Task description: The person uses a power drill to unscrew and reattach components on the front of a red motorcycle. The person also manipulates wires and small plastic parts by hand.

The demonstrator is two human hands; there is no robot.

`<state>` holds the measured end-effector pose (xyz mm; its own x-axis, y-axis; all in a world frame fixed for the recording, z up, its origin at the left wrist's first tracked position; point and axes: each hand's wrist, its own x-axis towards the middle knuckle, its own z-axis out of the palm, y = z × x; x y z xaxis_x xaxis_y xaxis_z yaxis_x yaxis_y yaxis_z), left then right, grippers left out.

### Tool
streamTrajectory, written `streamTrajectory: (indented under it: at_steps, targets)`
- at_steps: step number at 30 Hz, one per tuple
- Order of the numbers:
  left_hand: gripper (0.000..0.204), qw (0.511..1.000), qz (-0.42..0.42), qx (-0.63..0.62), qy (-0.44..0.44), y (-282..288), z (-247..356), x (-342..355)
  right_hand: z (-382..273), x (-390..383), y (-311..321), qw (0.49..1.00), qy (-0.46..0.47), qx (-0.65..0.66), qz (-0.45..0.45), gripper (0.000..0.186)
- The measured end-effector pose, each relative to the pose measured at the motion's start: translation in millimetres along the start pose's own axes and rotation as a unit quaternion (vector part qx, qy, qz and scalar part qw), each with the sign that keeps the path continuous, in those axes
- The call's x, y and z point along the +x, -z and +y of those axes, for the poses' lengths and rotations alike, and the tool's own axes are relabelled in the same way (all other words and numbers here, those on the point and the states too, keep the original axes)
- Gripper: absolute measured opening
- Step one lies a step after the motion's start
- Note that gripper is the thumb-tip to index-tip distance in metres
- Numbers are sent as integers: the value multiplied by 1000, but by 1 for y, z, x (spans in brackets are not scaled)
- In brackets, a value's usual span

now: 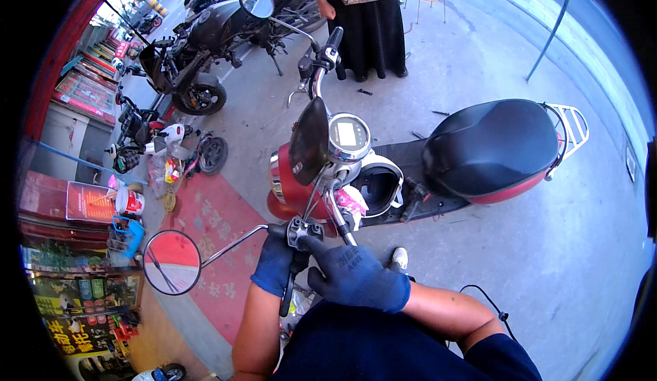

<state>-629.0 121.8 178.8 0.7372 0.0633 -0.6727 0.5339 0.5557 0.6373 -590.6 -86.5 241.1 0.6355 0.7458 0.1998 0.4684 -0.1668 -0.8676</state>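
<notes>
Both my hands wear blue work gloves. My left hand (272, 266) is closed around a handlebar brake lever assembly with a dark metal clamp housing (302, 233). Its black lever (289, 292) hangs down beside the glove. From my right hand (359, 278), the index finger reaches onto the housing, with the thumb apart below it; its other fingers are partly hidden. Close by is the bare silver handlebar (339, 215) of a red scooter. I cannot tell whether the assembly is fixed to the bar. A round mirror (172, 262) extends left on a chrome stem.
The scooter has a round display (349, 134) and a black seat (494, 149). A dark helmet (378, 188) and tools (415, 196) lie on its footboard. Ahead stands a person in a long black skirt (373, 32). Motorcycles (205, 45) are parked at the far left.
</notes>
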Motion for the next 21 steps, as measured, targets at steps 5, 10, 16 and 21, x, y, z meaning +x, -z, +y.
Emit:
streamTrajectory:
  at_steps: [5,10,16,21]
  targets:
    - [35,999,-20,-40,-31,3,-7,-4,5,-4,37,983,-136,104,67,33]
    - [33,997,-50,-59,-27,-13,-10,-13,62,-11,18,938,-232,208,153,30]
    - [32,997,26,8,-78,-26,-22,-11,76,-6,-3,946,-210,210,131,24]
    - [30,994,84,-25,-68,-23,-27,-9,99,-3,19,886,-295,336,124,24]
